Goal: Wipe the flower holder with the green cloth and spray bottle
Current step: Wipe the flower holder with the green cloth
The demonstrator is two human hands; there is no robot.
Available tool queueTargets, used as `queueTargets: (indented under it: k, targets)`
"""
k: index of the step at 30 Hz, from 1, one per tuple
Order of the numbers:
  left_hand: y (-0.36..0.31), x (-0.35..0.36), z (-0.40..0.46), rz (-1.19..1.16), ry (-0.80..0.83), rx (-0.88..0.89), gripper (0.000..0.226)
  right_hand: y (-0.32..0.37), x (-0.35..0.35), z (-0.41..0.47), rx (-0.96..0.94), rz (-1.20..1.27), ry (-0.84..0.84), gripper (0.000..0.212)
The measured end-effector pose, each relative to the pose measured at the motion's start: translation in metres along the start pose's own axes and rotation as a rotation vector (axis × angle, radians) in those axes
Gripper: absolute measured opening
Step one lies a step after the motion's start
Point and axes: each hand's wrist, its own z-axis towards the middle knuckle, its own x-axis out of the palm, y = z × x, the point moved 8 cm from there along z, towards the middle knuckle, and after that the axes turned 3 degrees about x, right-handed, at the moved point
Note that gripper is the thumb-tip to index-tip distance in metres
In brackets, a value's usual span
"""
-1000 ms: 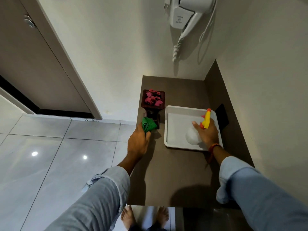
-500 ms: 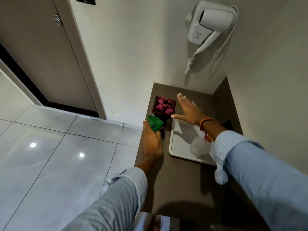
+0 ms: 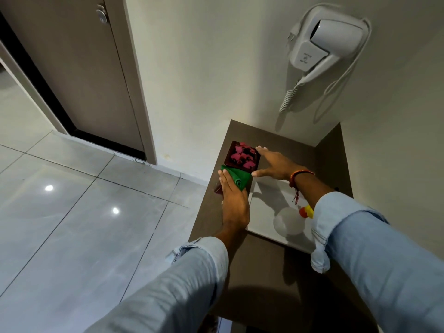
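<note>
The flower holder (image 3: 230,155) is a dark square pot with pink petals, standing near the far left of the brown counter (image 3: 262,272). My left hand (image 3: 233,200) presses the folded green cloth (image 3: 236,176) against the pot's near side. My right hand (image 3: 274,162) is spread against the pot's right side, fingers at its far corner and thumb at its near corner. The spray bottle (image 3: 289,221) lies in the white tray (image 3: 264,198), its yellow and red nozzle partly hidden by my right sleeve.
A white hair dryer (image 3: 319,49) hangs on the wall above the counter with a coiled cord. A side panel (image 3: 334,164) closes the counter on the right. A door (image 3: 79,68) and glossy floor tiles (image 3: 72,224) lie to the left.
My right hand let go of the spray bottle in the tray and moved up to the flower pot's right side. My left hand pushed the cloth up against the pot.
</note>
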Motion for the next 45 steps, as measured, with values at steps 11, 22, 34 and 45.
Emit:
queueTargets:
  k: [11,22,34,45]
  targets:
    - [0.009,0.032,-0.014,0.337,0.21,0.12,0.083,0.007,0.0,-0.003,-0.02,0.012,-0.035,0.098]
    - [0.051,-0.004,-0.01,0.256,-0.07,-0.069,0.064,0.002,0.003,-0.003,-0.023,-0.009,-0.012,0.1]
    - [0.029,0.05,0.005,0.286,0.131,-0.052,0.082,0.003,0.001,0.0,-0.034,-0.042,-0.001,0.101]
    - [0.056,0.004,-0.015,0.334,0.078,-0.126,0.076,0.001,0.002,-0.001,-0.044,-0.048,0.001,0.101]
